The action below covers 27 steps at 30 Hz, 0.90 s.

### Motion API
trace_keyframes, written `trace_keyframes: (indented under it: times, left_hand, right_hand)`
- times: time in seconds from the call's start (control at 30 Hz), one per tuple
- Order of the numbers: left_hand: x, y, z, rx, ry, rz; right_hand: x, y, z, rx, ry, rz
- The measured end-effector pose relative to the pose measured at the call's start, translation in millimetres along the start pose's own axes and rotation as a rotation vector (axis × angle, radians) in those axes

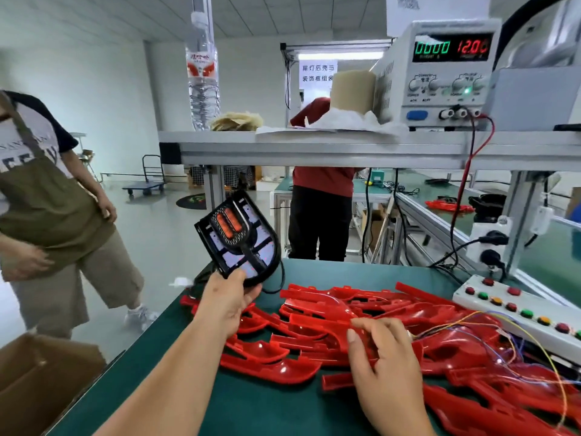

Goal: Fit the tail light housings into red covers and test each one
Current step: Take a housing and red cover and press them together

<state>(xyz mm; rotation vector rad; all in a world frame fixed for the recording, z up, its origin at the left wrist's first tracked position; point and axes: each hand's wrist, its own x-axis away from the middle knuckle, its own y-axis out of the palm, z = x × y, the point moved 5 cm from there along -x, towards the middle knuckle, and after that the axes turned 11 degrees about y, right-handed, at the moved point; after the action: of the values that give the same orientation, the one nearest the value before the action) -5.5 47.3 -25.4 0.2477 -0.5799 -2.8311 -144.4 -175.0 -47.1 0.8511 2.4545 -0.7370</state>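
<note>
1. Grips a black tail light housing (240,237) in the left hand (229,297), fingers and thumb clamped on its lower corner.
2. Holds it raised above the far left edge of the green table (239,401), apart from everything on the table, tilted, with the inner face toward the camera and an orange-red lamp insert in its upper half.
3. Reaches the right hand (377,347) over the heap of red covers (314,309), fingers loosely curled, thumb set apart from them, fingertips touching one cover near the middle of the heap; cannot tell whether anything is pinched.
4. Piled loosely across the middle and right of the table, overlapping at mixed angles: many glossy red covers, with no housing seen in any of them.
5. Draped over the right side of the heap: thin wires (471,325) in yellow, purple and orange, running toward the right hand.
6. At the right table edge, just beside the heap: a white button box (518,309) with a row of red, green and orange buttons.
7. On the raised shelf (314,146) above: a power supply (440,70) showing 0000 in green and 12.0 in red, red and black leads hanging from its front, and a water bottle (202,73) further left.
8. Off the table at lower left: a cardboard box (37,382).
9. Standing on the floor at left: a person in an olive apron (47,199); behind the shelf, a person in a red shirt (320,184).
</note>
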Motion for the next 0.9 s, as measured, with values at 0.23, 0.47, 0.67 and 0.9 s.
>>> trace_keyframes:
  times: [0.23, 0.47, 0.67, 0.9]
  left_hand:
    - [91.9, 40.3, -13.0, -0.007, 0.128, -0.175]
    - [148.0, 72.5, -33.9, -0.122, 0.258, -0.479]
    - [128.6, 45.0, -23.4, 0.283, -0.208, -0.954]
    - [89.5, 15.0, 0.3, -0.221, -0.15, -0.857]
  right_hand:
    - [-3.2, -6.6, -15.0, -0.123, -0.01, -0.101]
    - [-8.5, -16.3, -7.8, -0.612, 0.194, -0.135]
    - [-32.6, -37.2, 16.2, -1.071, 0.489, -0.078]
    - [-35.3, -35.5, 21.8, -1.021, 0.491, -0.076]
